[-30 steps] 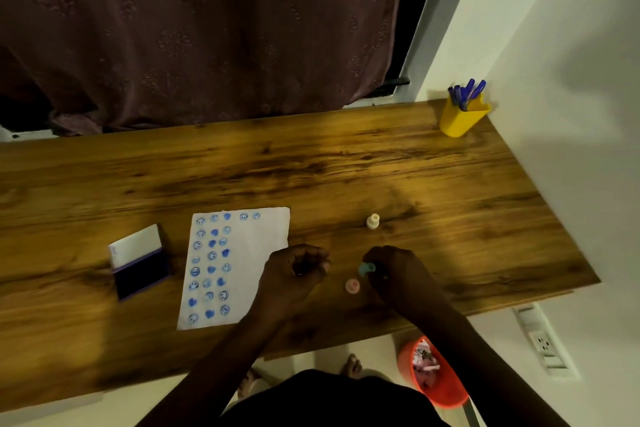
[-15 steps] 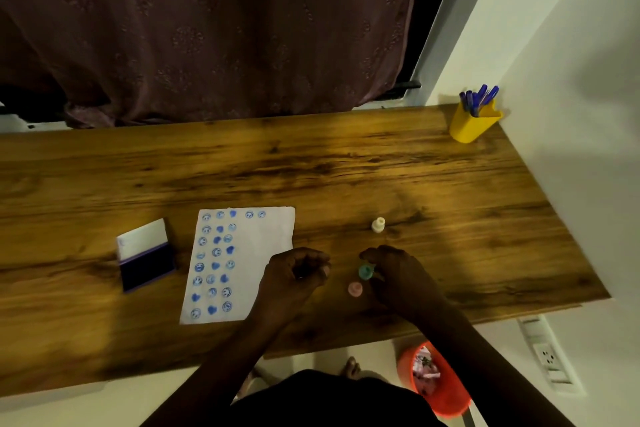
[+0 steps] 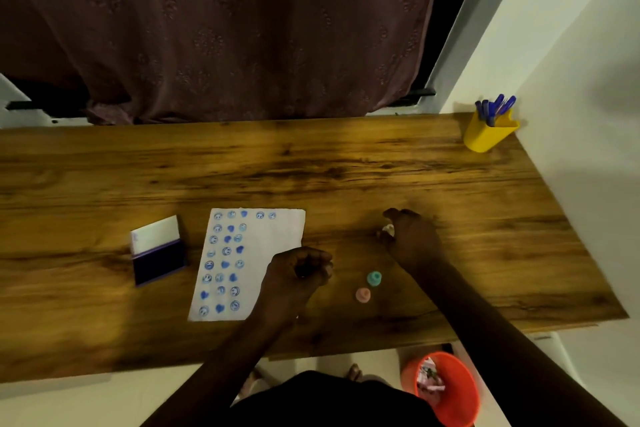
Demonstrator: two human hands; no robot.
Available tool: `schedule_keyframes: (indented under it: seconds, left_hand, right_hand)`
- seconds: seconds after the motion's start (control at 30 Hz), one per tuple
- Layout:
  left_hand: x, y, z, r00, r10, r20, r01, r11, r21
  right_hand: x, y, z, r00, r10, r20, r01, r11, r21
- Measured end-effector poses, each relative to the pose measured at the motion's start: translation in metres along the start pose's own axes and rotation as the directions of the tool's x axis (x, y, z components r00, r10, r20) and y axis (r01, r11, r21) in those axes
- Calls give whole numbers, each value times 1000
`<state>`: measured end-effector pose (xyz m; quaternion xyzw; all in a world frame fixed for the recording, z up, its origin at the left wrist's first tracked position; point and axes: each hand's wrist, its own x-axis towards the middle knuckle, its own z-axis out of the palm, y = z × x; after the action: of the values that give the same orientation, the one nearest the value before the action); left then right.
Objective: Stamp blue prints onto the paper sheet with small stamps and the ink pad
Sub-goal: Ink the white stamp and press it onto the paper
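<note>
Blue prints fill the left of our paper sheet [image 3: 256,260], long axis running away from us.

Well left of our hands the ink pad [image 3: 157,255] lies open, white lid back. Our left hand [image 3: 298,276] curls into a fist over the sheet's right edge; whether it holds anything we cannot tell. Between our hands stand a pink stamp [image 3: 363,295] and teal stamp [image 3: 374,278] on the wooden table [image 3: 311,170]. Our right hand [image 3: 410,236] pinches a cream stamp [image 3: 388,229]. A curtain [image 3: 225,28] hangs behind.

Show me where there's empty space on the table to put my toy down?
Biggest bare patch: the far half of the table, between the paper sheet and the yellow pen cup. Also left of the ink pad. Crowded: around both hands and the teal stamp and pink stamp.
</note>
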<state>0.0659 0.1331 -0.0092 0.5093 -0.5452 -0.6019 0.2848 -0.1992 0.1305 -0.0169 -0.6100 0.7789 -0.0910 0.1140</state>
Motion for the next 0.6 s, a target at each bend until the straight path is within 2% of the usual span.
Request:
schedule_keyframes:
  seconds: [0.2,0.27,0.37,0.47,0.6]
  left_hand:
    - [-4,1,-8,1000,-5,-1,5,1000,7]
    - [-4,-1,-12,1000,1,3,-1,1000,-8]
    - [-3,-3,-18,1000,12,-19,-13,999,-33]
    - [-1,0,-21,999,17,-44,-19,999,-44]
    - [-3,0,-29,997,12,-83,-17,999,-50]
  right_hand:
    - [4,-3,2,999,-33,25,34,998,-50]
    - [3,-9,-3,999,-36,-3,36,999,35]
    - [-2,-32,-15,1000,8,-10,-5,952,307]
    - [-8,-59,-21,995,41,89,-83,829,554]
    - [-17,-91,-16,954,45,296,-277,509,815]
